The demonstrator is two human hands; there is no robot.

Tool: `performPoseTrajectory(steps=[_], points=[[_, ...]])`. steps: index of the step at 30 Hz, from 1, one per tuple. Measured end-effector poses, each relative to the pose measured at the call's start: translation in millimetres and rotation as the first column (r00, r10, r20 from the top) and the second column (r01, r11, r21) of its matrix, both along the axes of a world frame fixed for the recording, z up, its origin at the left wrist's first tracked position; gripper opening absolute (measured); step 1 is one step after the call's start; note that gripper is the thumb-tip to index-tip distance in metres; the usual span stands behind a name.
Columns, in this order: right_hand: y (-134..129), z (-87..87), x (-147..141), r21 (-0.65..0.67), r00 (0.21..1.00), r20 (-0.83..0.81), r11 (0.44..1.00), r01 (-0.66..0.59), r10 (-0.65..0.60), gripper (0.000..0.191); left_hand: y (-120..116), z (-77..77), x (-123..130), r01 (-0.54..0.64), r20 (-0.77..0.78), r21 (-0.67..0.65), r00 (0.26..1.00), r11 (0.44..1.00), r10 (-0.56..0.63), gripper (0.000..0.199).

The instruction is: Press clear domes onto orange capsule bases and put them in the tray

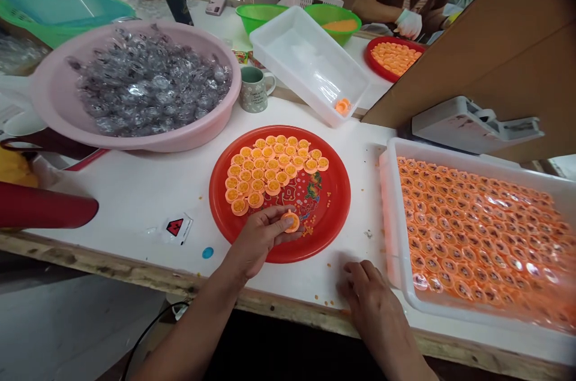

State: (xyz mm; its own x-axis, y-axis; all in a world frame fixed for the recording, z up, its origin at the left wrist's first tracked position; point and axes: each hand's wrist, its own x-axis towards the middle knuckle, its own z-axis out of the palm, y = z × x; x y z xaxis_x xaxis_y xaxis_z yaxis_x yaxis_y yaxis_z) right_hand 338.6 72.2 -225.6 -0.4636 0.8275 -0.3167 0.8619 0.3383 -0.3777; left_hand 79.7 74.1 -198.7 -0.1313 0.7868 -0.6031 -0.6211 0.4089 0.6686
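Observation:
My left hand [258, 234] pinches a small round orange plastic piece [292, 222] with a yellow-orange filling, between thumb and fingers. Below it is a red round tray [330, 228] with a printed pattern. Many similar orange pieces [257, 174] lie close together over its upper left part. Loose tiny orange bits [309, 226] are scattered on the tray's right side. Over the white table, near its front edge, my right hand [373, 300] has loosely bent fingers slightly apart, with nothing visible in them. Its fingertips are blurred.
At right stands a white bin [396, 219] filled with orange pieces. A pink basin [216, 123] of clear-wrapped items is at left, beside a green mug [254, 90]. A tilted white tub [297, 51] lies behind. Across the table, a person's gloved hand [408, 24] is near another red tray.

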Motion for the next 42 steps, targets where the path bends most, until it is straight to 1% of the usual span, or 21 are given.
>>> performPoseTrajectory(steps=[3,7,9,11,13,15,17,18,20,22,23,24,27,30,32,34,35,37,39,41,42], points=[[-0.9,-4.6,1.2,-0.001,0.999,-0.014,0.999,0.045,-0.045,0.022,0.8,1.9,0.2,-0.017,0.041,-0.005,0.999,1.0,0.017,0.021],[-2.7,-12.3,6.4,-0.082,0.988,-0.126,0.994,0.076,-0.086,0.025,4.3,7.3,-0.7,-0.019,0.078,0.011,0.997,1.0,0.018,0.022],[-1.6,-10.5,6.0,-0.094,0.982,-0.162,0.993,0.078,-0.093,0.023,5.6,7.5,-1.5,-0.018,0.08,0.002,0.997,1.0,0.018,0.022],[3.4,-1.7,-0.5,-0.059,0.973,-0.214,0.996,0.073,-0.084,0.019,5.8,5.1,-2.6,-0.014,0.089,0.0,0.996,1.0,0.014,0.021],[13.5,13.1,-15.4,0.028,0.951,-0.308,0.998,0.047,-0.037,0.015,5.1,1.3,-4.0,-0.014,0.1,0.008,0.995,1.0,0.013,0.02],[27.6,29.3,-37.3,0.132,0.912,-0.41,0.991,0.026,0.031,0.014,4.0,-1.7,-5.9,-0.022,0.103,0.02,0.994,1.0,0.02,0.019],[42.6,40.8,-62.2,0.176,0.873,-0.484,0.984,0.03,0.06,0.013,2.7,-2.5,-8.1,-0.039,0.108,0.035,0.994,0.999,0.035,0.02],[49.1,43.6,-74.2,0.151,0.856,-0.514,0.988,0.033,0.05,0.01,1.8,-2.1,-9.3,-0.048,0.114,0.046,0.993,0.998,0.042,0.021],[58.2,43.4,-95.6,0.006,0.818,-0.575,0.999,0.035,-0.025,0.006,-0.3,-0.6,-11.4,-0.058,0.133,0.072,0.99,0.996,0.048,0.021],[61.2,38.2,-112.9,-0.173,0.77,-0.621,0.984,0.049,-0.148,0.002,-2.7,0.5,-12.6,-0.069,0.143,0.089,0.988,0.994,0.055,0.021],[60.9,35.2,-119.8,-0.235,0.744,-0.637,0.97,0.062,-0.202,0.002,-3.8,0.6,-12.9,-0.077,0.142,0.09,0.988,0.993,0.064,0.021],[59.9,32.5,-125.6,-0.265,0.727,-0.645,0.961,0.076,-0.235,0.006,-4.8,0.5,-13.0,-0.088,0.136,0.082,0.988,0.993,0.076,0.02],[58.0,27.7,-135.4,-0.259,0.725,-0.637,0.959,0.117,-0.26,0.017,-6.7,-0.1,-13.8,-0.121,0.103,0.04,0.988,0.992,0.116,0.018],[62.2,26.8,-134.0,-0.259,0.724,-0.618,0.948,0.183,-0.308,0.021,-7.1,0.0,-16.7,-0.131,0.086,-0.011,0.988,0.991,0.131,0.017],[65.8,27.7,-130.5,-0.221,0.728,-0.596,0.941,0.256,-0.338,0.021,-7.1,0.3,-18.9,-0.125,0.089,-0.047,0.988,0.991,0.128,0.017],[66.6,29.9,-129.5,-0.193,0.738,-0.581,0.94,0.283,-0.342,0.021,-7.1,0.4,-20.0,-0.117,0.091,-0.069,0.988,0.991,0.123,0.017],[65.6,31.3,-130.7,-0.203,0.734,-0.59,0.942,0.268,-0.336,0.02,-7.1,0.3,-19.9,-0.111,0.087,-0.069,0.989,0.991,0.116,0.017],[62.1,34.2,-135.6,-0.242,0.732,-0.609,0.951,0.193,-0.304,0.019,-6.9,0.1,-18.9,-0.097,0.061,-0.057,0.993,0.994,0.101,0.018],[59.1,35.4,-140.4,-0.247,0.747,-0.613,0.961,0.126,-0.256,0.017,-6.4,0.3,-17.3,-0.088,0.028,-0.043,0.996,0.995,0.09,0.018],[59.0,34.0,-140.5,-0.255,0.76,-0.601,0.96,0.114,-0.249,0.016,-5.7,1.0,-16.4,-0.092,0.01,-0.043,0.996,0.995,0.093,0.018],[60.2,32.3,-138.0,-0.259,0.759,-0.593,0.956,0.136,-0.269,0.017,-5.3,1.4,-16.3,-0.098,0.01,-0.048,0.995,0.994,0.099,0.018]])
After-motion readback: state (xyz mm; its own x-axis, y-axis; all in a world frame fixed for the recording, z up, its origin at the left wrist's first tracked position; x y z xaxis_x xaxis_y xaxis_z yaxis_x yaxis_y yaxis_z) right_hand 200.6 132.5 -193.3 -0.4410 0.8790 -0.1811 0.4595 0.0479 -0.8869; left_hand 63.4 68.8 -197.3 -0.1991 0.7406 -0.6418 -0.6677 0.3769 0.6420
